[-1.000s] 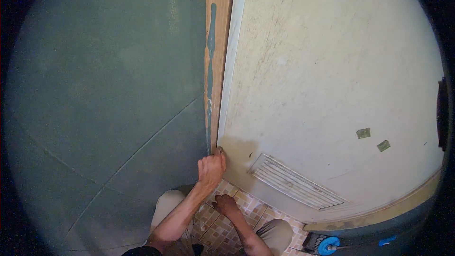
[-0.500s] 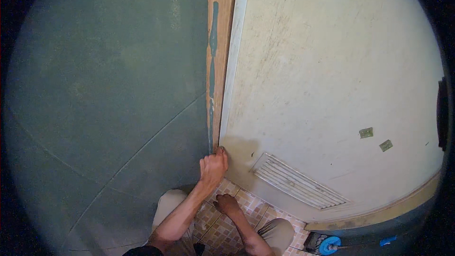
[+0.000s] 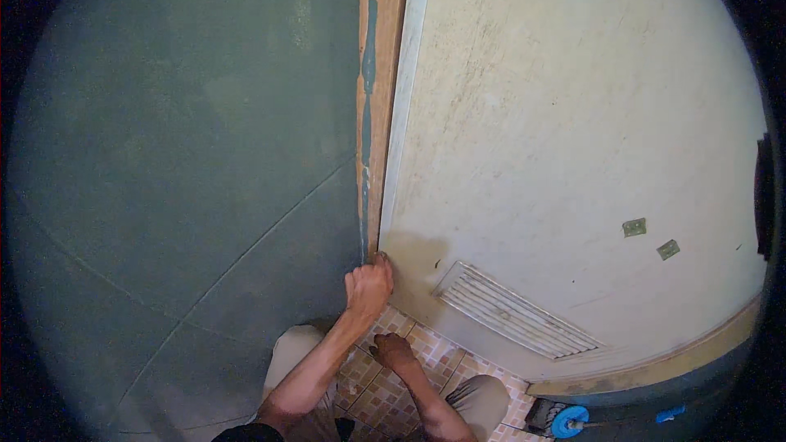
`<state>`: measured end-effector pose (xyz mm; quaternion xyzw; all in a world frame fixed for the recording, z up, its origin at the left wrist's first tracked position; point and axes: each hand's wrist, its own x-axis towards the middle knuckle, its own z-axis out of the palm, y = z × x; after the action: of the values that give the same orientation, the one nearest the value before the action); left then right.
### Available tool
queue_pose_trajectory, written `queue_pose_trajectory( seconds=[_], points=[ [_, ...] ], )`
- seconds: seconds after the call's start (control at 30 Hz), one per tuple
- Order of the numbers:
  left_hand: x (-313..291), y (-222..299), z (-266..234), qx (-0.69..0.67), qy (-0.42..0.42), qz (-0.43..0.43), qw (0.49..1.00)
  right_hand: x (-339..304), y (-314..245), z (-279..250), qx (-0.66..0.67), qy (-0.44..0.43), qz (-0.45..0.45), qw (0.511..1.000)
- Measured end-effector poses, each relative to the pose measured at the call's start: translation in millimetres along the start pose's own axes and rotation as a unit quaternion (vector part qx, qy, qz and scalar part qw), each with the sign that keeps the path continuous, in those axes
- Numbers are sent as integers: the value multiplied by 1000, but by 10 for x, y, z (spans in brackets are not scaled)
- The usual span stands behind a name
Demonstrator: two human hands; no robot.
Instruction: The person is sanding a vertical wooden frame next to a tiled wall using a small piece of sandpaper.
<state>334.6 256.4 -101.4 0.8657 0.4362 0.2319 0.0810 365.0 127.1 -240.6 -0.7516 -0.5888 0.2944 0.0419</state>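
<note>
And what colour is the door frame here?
The door frame is light brown with grey-green streaks, clearest in the head view.

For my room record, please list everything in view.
Wall: 1, grey-green, left.
Wooden strip: 1, brown, green-patched, beside wall.
Door: 1, off-white, right.
Vent grille: 1, whitish, low on door.
Small squares: 2, greenish, on door.
Floor tiles: many, beige-brown, below.
Disc: 1, blue, lower right.
Block: 1, black, left of disc.
Small piece: 1, blue, right of disc.
Knees: 2, beige-clothed, bottom.
Sleeve: 1, black, bottom.
Left hand: 1, bare, at strip's lower end.
Right hand: 1, bare, above tiles.
</note>
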Motion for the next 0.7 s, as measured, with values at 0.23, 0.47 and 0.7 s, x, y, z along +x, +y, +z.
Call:
queue_pose_trajectory(
  seconds=[0.23,0.47,0.7],
  points=[
    [13,6,0,-29,85,25,996,-30,-10,-37,-12,-6,-2,1000],
    [-33,-105,177,-2,-9,12,1000,25,-22,-5,-26,-14,-12,1000],
    [-1,-30,39,-30,35,28,999,44,44,126,-8,20,-16,1000]
  ],
)
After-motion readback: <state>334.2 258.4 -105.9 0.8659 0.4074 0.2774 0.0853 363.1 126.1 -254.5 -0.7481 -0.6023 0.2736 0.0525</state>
